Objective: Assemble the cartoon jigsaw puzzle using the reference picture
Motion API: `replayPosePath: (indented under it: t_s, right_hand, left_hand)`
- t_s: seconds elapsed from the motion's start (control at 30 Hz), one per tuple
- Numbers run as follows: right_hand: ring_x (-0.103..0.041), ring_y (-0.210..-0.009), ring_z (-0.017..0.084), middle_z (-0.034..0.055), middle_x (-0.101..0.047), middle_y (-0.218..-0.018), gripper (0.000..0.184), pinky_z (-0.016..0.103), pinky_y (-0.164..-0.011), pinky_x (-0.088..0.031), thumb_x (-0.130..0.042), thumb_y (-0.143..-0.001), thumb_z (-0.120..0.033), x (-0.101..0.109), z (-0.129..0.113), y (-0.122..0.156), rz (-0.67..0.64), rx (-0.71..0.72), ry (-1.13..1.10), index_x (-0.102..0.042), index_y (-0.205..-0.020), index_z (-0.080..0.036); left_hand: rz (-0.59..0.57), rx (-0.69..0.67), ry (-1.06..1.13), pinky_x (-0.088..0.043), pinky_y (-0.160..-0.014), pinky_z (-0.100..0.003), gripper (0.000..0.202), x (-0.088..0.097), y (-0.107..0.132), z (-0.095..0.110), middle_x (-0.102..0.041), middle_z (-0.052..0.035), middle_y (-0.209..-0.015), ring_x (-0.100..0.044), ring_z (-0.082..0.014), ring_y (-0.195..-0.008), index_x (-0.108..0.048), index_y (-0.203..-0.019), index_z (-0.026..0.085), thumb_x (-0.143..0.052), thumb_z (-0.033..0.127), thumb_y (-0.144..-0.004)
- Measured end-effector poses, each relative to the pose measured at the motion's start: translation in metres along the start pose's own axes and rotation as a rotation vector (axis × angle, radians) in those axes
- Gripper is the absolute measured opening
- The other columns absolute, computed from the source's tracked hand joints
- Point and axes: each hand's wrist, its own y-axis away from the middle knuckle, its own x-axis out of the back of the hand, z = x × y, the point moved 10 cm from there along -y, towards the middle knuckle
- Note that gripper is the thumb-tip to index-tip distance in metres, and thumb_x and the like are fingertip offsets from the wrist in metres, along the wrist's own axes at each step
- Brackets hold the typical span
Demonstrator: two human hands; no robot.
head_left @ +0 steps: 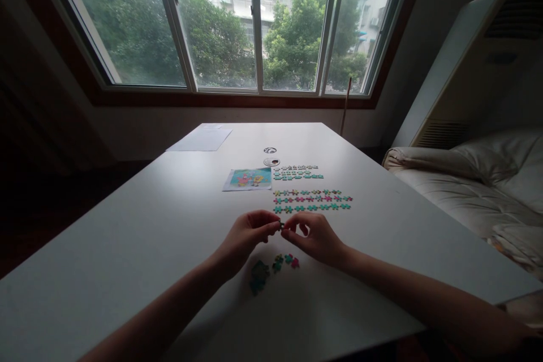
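Just above the table, my left hand (pixel 253 230) and my right hand (pixel 313 235) meet fingertip to fingertip. Between them is a small dark puzzle piece (pixel 280 226), pinched from both sides; whether it is one piece or two I cannot tell. Below my hands lie several joined puzzle pieces (pixel 259 276), partly in shadow, and a loose green and pink cluster (pixel 291 261). Beyond my fingers, puzzle pieces (pixel 313 199) lie in rows, with shorter rows (pixel 297 173) farther back. A picture card (pixel 248 179) with cartoon figures lies left of the rows.
Two round discs (pixel 271 162) lie behind the rows on the white table (pixel 148 237). A sheet of paper (pixel 199 139) rests at its far left corner. A light sofa (pixel 458 181) stands to the right, and a wide window (pixel 254 28) is ahead.
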Motion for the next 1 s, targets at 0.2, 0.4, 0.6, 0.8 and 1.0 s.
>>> replayPosePath:
  t_s: [0.2,0.4,0.6,0.8,1.0]
  right_hand:
    - [-0.049,-0.054,0.009,-0.0012,-0.061,-0.064,0.011,0.022,-0.053,-0.039,-0.056,-0.077,-0.027,0.004,0.002,0.001,0.024,-0.002,0.018,-0.061,-0.072,-0.019]
    - [-0.050,-0.055,0.010,0.0006,-0.064,-0.068,0.012,0.022,-0.051,-0.040,-0.056,-0.078,-0.029,0.009,0.007,0.000,0.053,-0.021,0.013,-0.062,-0.075,-0.019]
    - [-0.049,-0.054,0.009,0.0001,-0.065,-0.069,0.013,0.021,-0.051,-0.040,-0.054,-0.079,-0.028,0.012,0.012,-0.001,0.072,-0.066,0.014,-0.063,-0.076,-0.019]
    - [-0.048,-0.052,0.009,0.0002,-0.064,-0.067,0.014,0.021,-0.050,-0.040,-0.055,-0.079,-0.029,0.008,0.016,-0.001,0.049,-0.078,-0.005,-0.064,-0.074,-0.018]
    - [-0.049,-0.053,0.009,0.0000,-0.064,-0.067,0.013,0.020,-0.050,-0.041,-0.056,-0.078,-0.028,0.006,0.016,-0.001,0.028,-0.072,-0.036,-0.064,-0.075,-0.018]
  left_hand:
    - [-0.023,-0.098,-0.256,-0.038,-0.053,-0.022,0.023,-0.002,0.003,0.013,-0.058,-0.0010,-0.067,-0.048,-0.0107,-0.059,-0.062,-0.077,0.012,-0.064,0.034,-0.071]
    - [-0.022,-0.225,-0.544,-0.041,-0.057,-0.023,0.020,-0.005,0.007,0.021,-0.059,-0.0023,-0.069,-0.052,-0.0136,-0.064,-0.061,-0.073,0.014,-0.059,0.034,-0.075]
    - [-0.021,-0.125,-0.412,-0.037,-0.050,-0.021,0.024,-0.002,0.005,0.018,-0.054,0.0002,-0.062,-0.046,-0.0112,-0.057,-0.060,-0.072,0.013,-0.060,0.037,-0.073]
    - [-0.024,-0.093,-0.380,-0.034,-0.048,-0.020,0.026,-0.002,0.005,0.016,-0.052,0.0011,-0.059,-0.044,-0.0105,-0.055,-0.060,-0.070,0.013,-0.061,0.039,-0.070]
    - [-0.026,-0.100,-0.397,-0.035,-0.050,-0.021,0.027,-0.001,0.004,0.015,-0.055,0.0001,-0.061,-0.045,-0.0111,-0.056,-0.061,-0.069,0.013,-0.061,0.040,-0.070]
